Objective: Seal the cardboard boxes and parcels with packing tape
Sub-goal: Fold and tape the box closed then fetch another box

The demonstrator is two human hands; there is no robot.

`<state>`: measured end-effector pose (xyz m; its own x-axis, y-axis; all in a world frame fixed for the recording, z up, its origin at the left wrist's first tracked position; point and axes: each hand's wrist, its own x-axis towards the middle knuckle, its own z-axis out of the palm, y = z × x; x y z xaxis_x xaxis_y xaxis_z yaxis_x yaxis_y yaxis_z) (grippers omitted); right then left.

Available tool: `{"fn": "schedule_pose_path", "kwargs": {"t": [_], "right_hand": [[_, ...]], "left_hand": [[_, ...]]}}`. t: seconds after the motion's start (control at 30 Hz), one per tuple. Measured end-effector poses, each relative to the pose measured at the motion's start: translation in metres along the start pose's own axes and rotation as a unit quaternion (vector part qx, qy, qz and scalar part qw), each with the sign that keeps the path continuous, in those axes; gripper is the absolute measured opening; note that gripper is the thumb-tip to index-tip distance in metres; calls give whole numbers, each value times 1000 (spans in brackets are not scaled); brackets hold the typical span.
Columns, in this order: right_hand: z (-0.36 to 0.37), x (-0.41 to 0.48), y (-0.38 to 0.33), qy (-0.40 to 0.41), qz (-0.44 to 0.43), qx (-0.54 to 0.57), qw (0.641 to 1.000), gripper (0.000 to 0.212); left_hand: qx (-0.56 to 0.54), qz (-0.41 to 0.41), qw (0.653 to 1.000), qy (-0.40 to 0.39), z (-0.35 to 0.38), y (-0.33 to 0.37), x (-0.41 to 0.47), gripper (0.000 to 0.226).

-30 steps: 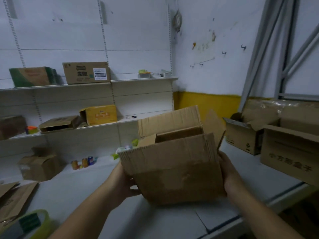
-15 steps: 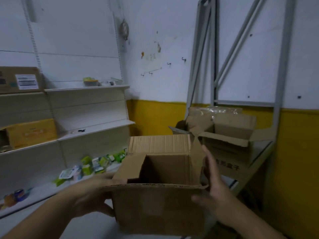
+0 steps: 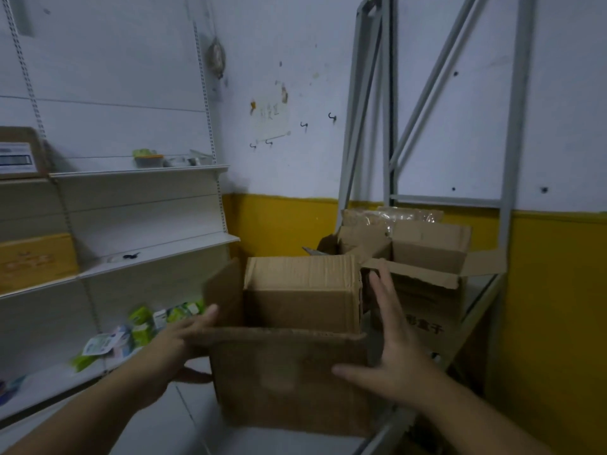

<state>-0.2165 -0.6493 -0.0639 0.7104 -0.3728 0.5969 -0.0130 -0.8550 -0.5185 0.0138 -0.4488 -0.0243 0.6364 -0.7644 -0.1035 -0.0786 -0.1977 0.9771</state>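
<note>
Plain brown cardboard box [image 3: 289, 379]; white shelves [image 3: 157, 254]; yellow-banded wall [image 3: 279, 224]; green packets [image 3: 141, 323].

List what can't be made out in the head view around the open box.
Head view only.
Open box floor: hidden by its near wall.
Left hand fingers: mostly behind the left flap, grip unclear.
Rear box print: partly covered by right hand, blurred.
Green packets: motion-blurred, labels unreadable.
Labelled carton: cut off by left edge.
</note>
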Motion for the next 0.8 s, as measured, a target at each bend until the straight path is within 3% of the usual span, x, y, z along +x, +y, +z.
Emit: {"fn": "schedule_pose_path", "kwargs": {"t": [0.17,0.33,0.43,0.63,0.8], "right_hand": [[-1,36,1,-46,-49,-89,994,96],[45,64,4,17,-41,-149,988,78],[59,84,14,7,-21,-176,984,76],[58,111,32,-47,25,-232,971,76],[52,124,47,-83,65,-278,955,69]], "left_hand": [[-54,-23,998,39,-5,10,50,29],[-224,-41,971,75,11,11,101,33],[-188,-47,972,136,24,1,111,33],[-93,-81,991,52,38,-9,107,19],[-30,-88,995,23,32,-17,104,41]]}}
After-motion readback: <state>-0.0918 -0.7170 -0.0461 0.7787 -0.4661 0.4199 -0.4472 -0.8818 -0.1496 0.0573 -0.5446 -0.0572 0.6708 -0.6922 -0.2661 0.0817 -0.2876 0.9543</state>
